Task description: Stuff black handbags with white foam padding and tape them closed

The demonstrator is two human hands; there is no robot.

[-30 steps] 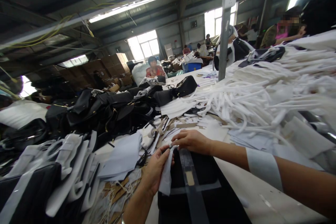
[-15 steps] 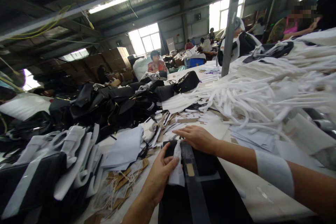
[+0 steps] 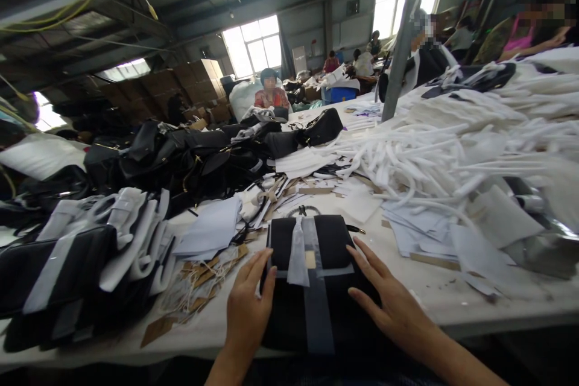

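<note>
A black bag (image 3: 332,237) lies in front of me at the table's near edge. A translucent strip (image 3: 319,313) runs down its middle, with a small beige patch (image 3: 310,260) on it. White wrapping (image 3: 297,253) hangs over the flap beside the strip. My left hand (image 3: 248,295) is at the bag's left side, its fingers and thumb extended against the edge. Along the right side lies my right hand (image 3: 384,292), fingers spread and touching the bag. A ring-shaped piece, apparently a wrapped handle (image 3: 304,211), shows behind the flap.
Stacked black bags with white-wrapped straps (image 3: 58,253) stand at the left. Behind lies a heap of black bags (image 3: 203,151). White sheets (image 3: 208,226) and brown scraps with cords (image 3: 203,274) lie nearby. White strips (image 3: 407,151) pile up right, near a metal post (image 3: 400,66). Other people sit farther back.
My left hand has let go of the white wrapping and moved to the bag's left side. My right hand has come back from the top to the right side. The bag's whole flap shows now.
</note>
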